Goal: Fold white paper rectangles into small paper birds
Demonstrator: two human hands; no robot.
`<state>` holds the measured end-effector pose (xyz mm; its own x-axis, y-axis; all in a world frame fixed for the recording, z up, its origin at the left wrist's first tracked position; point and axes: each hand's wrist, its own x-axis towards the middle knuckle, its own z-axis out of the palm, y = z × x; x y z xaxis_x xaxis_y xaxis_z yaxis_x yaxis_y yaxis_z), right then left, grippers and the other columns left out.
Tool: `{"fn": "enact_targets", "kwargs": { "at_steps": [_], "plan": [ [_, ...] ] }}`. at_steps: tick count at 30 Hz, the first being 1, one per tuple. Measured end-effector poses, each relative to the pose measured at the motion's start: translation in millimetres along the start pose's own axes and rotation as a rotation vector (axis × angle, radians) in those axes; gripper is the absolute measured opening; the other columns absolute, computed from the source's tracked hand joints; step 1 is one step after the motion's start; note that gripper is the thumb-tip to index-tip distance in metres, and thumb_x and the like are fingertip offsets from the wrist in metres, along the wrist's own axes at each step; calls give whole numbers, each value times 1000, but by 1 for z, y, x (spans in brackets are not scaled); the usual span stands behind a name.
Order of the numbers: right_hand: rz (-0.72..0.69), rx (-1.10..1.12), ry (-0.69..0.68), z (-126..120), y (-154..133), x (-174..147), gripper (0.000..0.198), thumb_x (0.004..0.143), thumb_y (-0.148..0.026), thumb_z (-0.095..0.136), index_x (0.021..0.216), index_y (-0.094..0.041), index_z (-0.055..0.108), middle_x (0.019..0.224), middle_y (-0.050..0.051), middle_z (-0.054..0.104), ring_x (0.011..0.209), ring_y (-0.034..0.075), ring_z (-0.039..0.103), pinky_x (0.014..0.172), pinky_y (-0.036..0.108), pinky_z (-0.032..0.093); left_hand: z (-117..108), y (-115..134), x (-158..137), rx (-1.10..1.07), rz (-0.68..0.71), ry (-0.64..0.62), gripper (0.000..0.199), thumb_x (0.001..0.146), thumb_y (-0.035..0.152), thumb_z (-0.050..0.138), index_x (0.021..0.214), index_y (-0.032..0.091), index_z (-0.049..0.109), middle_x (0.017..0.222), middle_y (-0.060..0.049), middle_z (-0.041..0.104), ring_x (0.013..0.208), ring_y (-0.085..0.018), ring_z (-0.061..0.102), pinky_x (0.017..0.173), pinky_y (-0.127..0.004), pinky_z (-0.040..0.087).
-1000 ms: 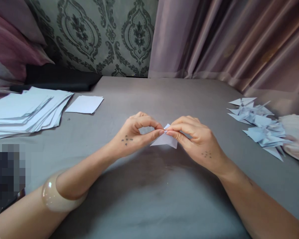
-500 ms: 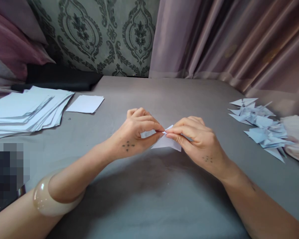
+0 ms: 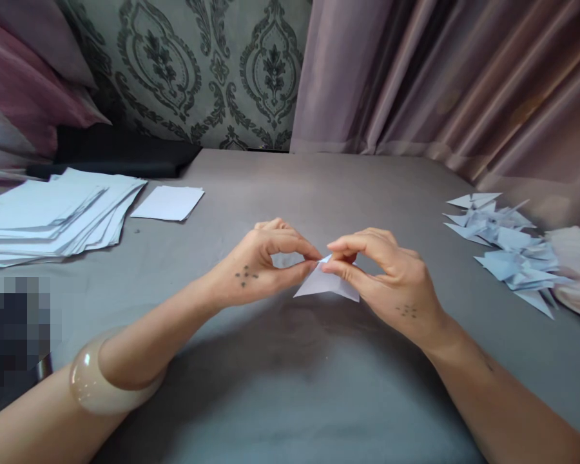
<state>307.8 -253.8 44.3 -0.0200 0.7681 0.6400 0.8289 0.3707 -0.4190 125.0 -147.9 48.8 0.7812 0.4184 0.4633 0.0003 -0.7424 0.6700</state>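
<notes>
Between my hands, above the grey cloth, is a small folded piece of white paper [image 3: 326,283] with two points spreading downward. My left hand [image 3: 275,258] pinches its upper corner between thumb and fingertips. On the other side, my right hand [image 3: 379,270] has its thumb against the paper's upper part. That hand's index finger is lifted a little off the thumb, while its other fingers curl behind the paper, partly hidden. A wide pale bangle [image 3: 109,380] circles my left forearm.
A stack of large white sheets [image 3: 62,212] lies at the left, beside a small pile of square paper [image 3: 169,203]. Several folded paper pieces [image 3: 507,238] are heaped at the right, near pale fabric [image 3: 577,264]. Curtains [image 3: 391,77] hang behind the grey-covered table [image 3: 270,393].
My right index finger has lifted away from the thumb. More of the folded paper shows, with its lower points spread wider. My left hand keeps its pinch.
</notes>
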Motion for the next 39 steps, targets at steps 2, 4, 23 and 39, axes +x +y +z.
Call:
{"fn": "enact_targets", "kwargs": {
  "at_steps": [2,4,23,39],
  "plan": [
    [33,3,5,0,0,-1,15,82,-30,73,94,-27,65,77,-3,68,74,15,64,78,32,48,0,0,-1,-36,-19,-19,11,86,21,63,91,24,72,82,-1,73,80,-18,62,85,-37,43],
    [53,17,-5,1,0,-1,14,81,-30,74,92,-27,64,77,-3,68,75,15,64,77,31,48,1,-1,-2,-34,-35,-28,12,85,20,62,89,24,72,81,-1,72,81,-18,61,87,-37,43],
    [60,152,-95,1,-7,4,3,85,-23,69,86,-25,67,81,-2,71,75,14,62,80,32,46,7,3,-6,-29,-39,70,8,85,21,63,79,18,68,75,-1,69,75,-15,58,87,-35,38],
    [460,348,-169,-15,-3,11,10,85,-30,64,77,-24,64,77,-3,62,74,12,57,69,25,43,10,2,-7,-412,-235,143,25,83,37,70,102,21,66,96,-4,68,95,-20,61,87,-33,45]
  ]
}}
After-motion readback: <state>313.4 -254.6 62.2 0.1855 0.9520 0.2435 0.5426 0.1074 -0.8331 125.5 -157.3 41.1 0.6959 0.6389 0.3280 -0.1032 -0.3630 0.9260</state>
